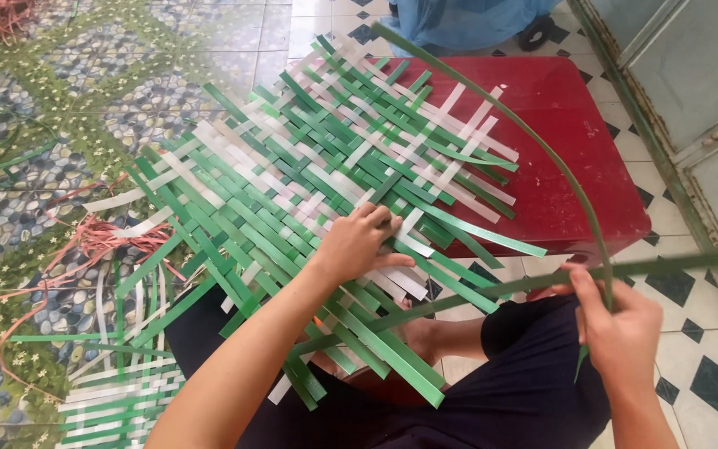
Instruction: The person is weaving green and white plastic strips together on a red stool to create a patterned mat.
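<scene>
Woven mat (309,183) of green and white plastic strips lies slanted across the middle of the view, its far end resting on a low red desk (575,150) and its near end reaching over the person's lap, with loose strip ends fanning out on every side. At the far left, on the patterned tile floor (68,91), lie tangled pink-red strands (101,241) just beside the mat's left edge, and nearer the bottom left corner a bundle of spare green and white strips (118,391) rests on the floor. The left hand (359,241) lies palm down on the mat near its right-hand edge, fingers slightly curled and spread, pressing on the weave rather than gripping anything. To its right a long green strip (533,283) runs from beneath the near part of the mat out toward the right edge of the view, blurred at its far end. A second length of green strip (542,150) arcs from the top of the view, over the red desk, down to the right hand; whether the two lengths are one strip cannot be told. The right hand (617,333) is closed around the green strip where the lengths meet, thumb uppermost, held above the person's dark-clothed knee. At the top lies a blue cloth (459,21), and at the far right a pale door frame (691,125).
</scene>
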